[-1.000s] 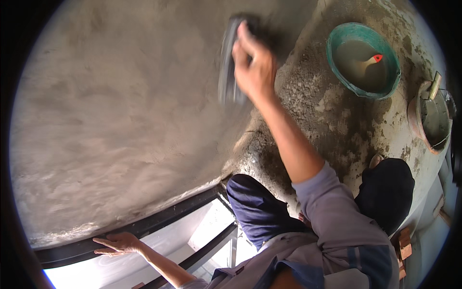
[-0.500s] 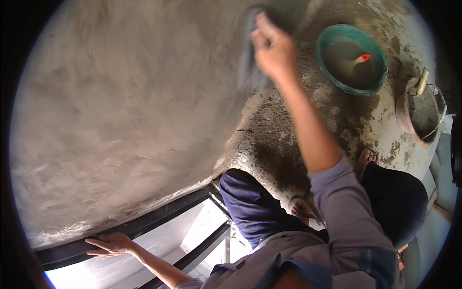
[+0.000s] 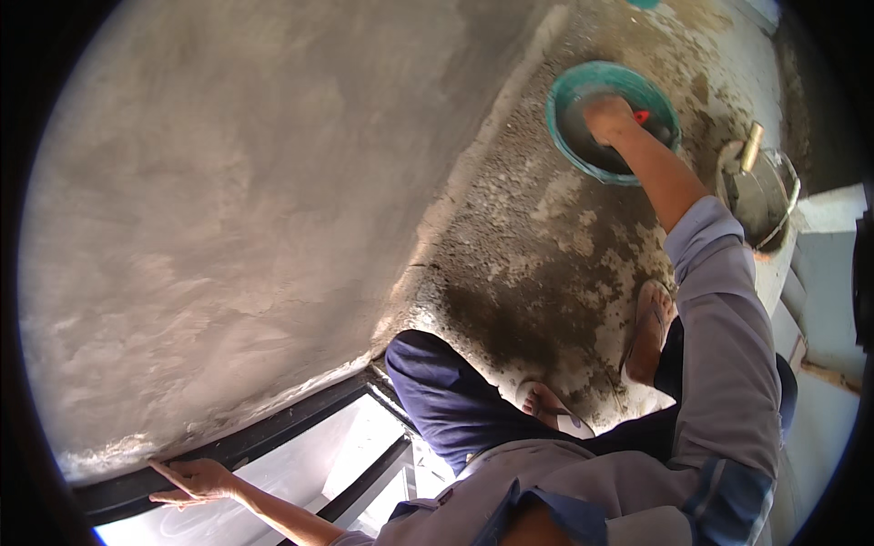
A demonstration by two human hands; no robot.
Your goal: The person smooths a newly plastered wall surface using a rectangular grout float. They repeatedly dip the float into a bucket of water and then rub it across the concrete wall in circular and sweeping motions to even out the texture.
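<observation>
Right hand (image 3: 608, 116) is down inside the green basin (image 3: 566, 136), grip hidden, can't tell what it holds. Left hand (image 3: 196, 480) is flat, fingers spread on the black window frame (image 3: 264, 435) below the wall. Plastered wall (image 3: 237, 200) looks mostly smoothed; wet streaks remain. Metal bucket (image 3: 760, 196) sits right of the basin.

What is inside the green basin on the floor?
Inside the green basin are the person's right hand, something small and red and greyish contents. What the hand holds is covered.

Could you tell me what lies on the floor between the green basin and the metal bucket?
In the head view, only bare, mortar-stained floor separates the green basin from the metal bucket.
</observation>
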